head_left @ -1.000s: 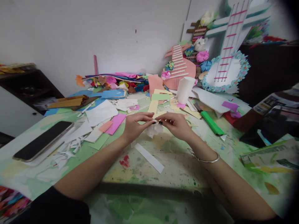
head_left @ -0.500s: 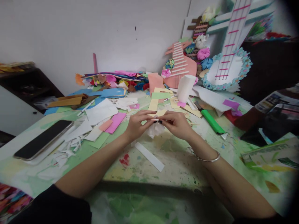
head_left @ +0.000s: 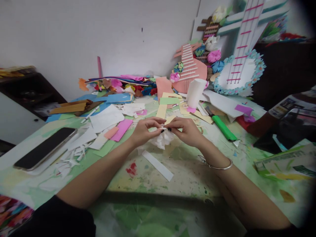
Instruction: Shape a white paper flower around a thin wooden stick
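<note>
Both hands meet over the middle of the table. My left hand [head_left: 147, 131] pinches one side of a crumpled white paper piece [head_left: 162, 140], which hangs below the fingers. On its other side, my right hand [head_left: 184, 131] pinches the same paper close to the left fingertips. The fingers hide the paper's upper part. A flat white paper strip [head_left: 158, 166] lies on the green-stained table just below the hands.
A phone [head_left: 45, 148] and white scraps [head_left: 107, 118] lie at the left. To the right is a green cutter [head_left: 224, 128]. A white roll [head_left: 196, 92] stands behind the hands, near paper instruments [head_left: 237, 74]. A green-white packet [head_left: 286, 161] lies far right.
The crumpled white paper now shows more below my fingers and spreads a little to the left. My fingertips have shifted slightly around it.
</note>
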{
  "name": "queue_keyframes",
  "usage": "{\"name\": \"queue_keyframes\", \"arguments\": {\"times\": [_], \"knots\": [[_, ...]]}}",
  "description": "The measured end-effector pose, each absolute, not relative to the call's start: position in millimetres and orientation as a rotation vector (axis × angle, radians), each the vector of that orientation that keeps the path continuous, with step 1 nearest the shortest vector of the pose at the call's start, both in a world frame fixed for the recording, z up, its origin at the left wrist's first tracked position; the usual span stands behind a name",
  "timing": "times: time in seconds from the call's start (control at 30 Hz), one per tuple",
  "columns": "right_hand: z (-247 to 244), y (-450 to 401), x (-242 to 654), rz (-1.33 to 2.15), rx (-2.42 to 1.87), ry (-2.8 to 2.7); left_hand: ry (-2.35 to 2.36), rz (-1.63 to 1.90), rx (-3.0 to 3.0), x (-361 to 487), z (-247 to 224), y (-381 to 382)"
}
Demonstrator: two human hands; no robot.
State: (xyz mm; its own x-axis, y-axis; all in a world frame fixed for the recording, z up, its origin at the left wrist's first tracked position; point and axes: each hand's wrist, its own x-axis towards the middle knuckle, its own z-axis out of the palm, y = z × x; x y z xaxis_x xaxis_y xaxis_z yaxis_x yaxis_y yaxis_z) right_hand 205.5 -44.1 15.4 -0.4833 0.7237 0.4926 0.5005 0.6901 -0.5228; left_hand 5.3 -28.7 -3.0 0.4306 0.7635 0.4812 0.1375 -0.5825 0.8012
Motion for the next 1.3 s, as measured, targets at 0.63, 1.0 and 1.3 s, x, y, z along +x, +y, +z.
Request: {"name": "queue_keyframes", "arguments": {"times": [0.63,1.0,1.3], "knots": [[14.6,-42.6,208.0,0.385,-0.866,-2.182,0.82,1.117,1.87,9.9,-7.1,-27.7],[14.4,-44.2,205.5,0.337,-0.859,-2.178,0.827,1.078,1.739,8.6,-2.0,-31.9],[10.6,-42.5,205.9,0.28,-0.882,-2.136,0.853,1.066,1.733,6.4,-2.4,-29.6]]}}
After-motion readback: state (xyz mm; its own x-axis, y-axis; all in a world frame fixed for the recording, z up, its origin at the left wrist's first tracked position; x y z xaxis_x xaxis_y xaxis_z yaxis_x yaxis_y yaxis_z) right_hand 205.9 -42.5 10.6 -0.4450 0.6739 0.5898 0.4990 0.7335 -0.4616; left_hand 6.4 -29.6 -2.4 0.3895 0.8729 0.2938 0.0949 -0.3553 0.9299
